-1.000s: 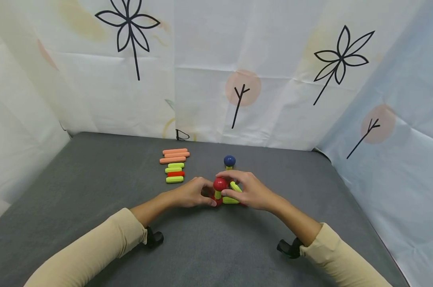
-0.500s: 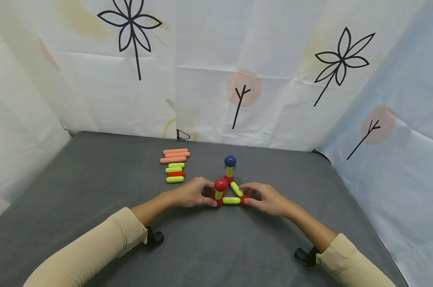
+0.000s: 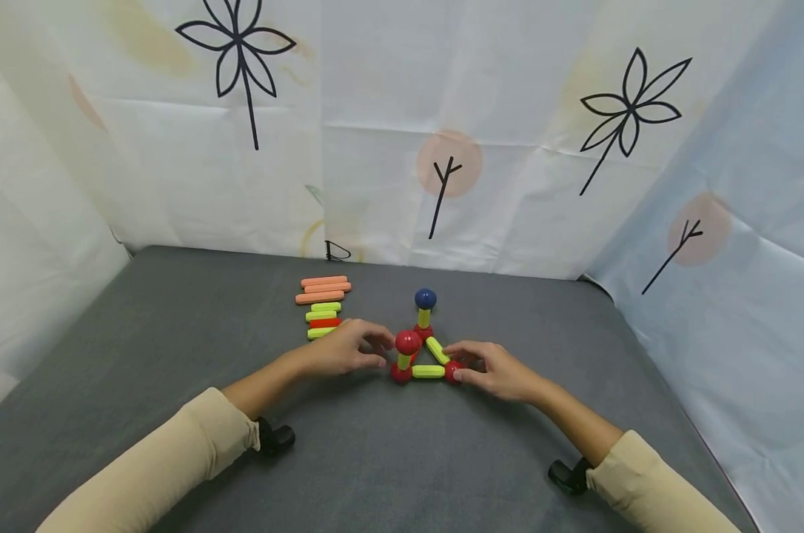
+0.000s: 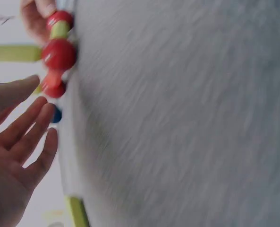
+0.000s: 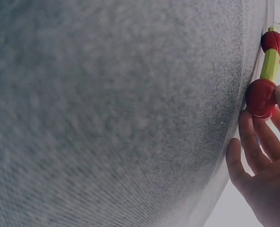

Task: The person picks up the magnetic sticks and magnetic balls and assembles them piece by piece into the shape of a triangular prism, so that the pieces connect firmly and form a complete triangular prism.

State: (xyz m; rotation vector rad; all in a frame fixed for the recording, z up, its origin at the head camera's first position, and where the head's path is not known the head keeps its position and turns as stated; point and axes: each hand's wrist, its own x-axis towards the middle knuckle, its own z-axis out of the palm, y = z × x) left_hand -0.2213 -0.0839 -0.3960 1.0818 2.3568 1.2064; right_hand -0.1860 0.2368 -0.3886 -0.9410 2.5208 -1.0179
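Observation:
A triangle of magnetic sticks and balls lies on the grey table. Yellow-green sticks (image 3: 429, 371) form its front and right sides, and a red stick (image 4: 55, 76) its left side. Upright sticks at two corners carry a red ball (image 3: 407, 342) and a blue ball (image 3: 426, 298). My right hand (image 3: 498, 370) holds the right corner's red ball (image 5: 261, 98) between thumb and fingers. My left hand (image 3: 338, 348) hovers just left of the triangle, fingers spread apart and touching none of it; in the left wrist view those fingers (image 4: 33, 125) hold nothing.
Loose sticks lie in a column behind the left hand: three orange sticks (image 3: 322, 290) at the back, then yellow-green sticks (image 3: 322, 316) and a red stick (image 3: 325, 323). The left hand partly covers the nearest ones. A white printed curtain (image 3: 369, 178) borders the table (image 3: 375, 459).
My right hand came down from the raised red ball to the right corner ball. My left hand let go of the front-left corner and moved left.

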